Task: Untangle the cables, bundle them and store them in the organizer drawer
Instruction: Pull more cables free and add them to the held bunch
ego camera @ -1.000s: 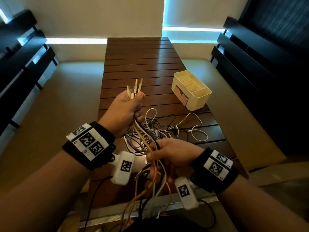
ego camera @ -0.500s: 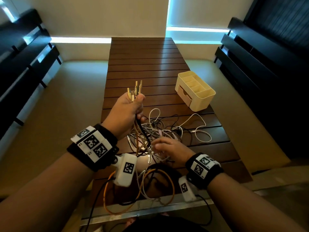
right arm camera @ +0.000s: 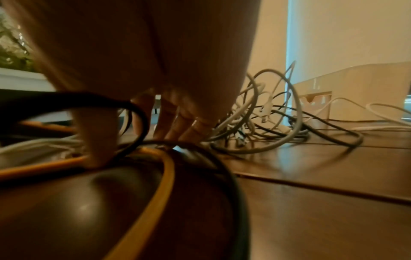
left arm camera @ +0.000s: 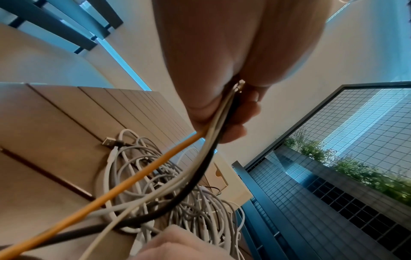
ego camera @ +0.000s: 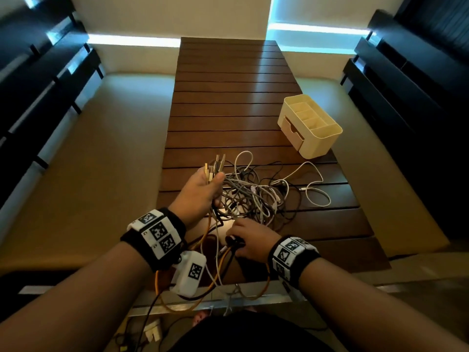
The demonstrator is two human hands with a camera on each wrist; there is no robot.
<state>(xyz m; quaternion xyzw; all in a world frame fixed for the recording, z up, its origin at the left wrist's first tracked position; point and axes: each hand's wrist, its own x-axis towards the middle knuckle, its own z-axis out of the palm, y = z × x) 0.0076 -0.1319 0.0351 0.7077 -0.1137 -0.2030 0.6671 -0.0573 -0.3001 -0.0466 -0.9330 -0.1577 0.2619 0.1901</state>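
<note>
Several slats of the dark desk lie bare beyond the cream organizer, drawer closed, at far right. Between it and the person sprawls the cable tangle. Left hand grips a cluster of plug ends upright; their cords trail toward the right hand, nearer the body, fingers spread pressing the loops flat

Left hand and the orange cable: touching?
Touching. The left wrist view shows the left hand gripping the orange cable with a white and a black one; all three run out from between its curled fingers.
</note>
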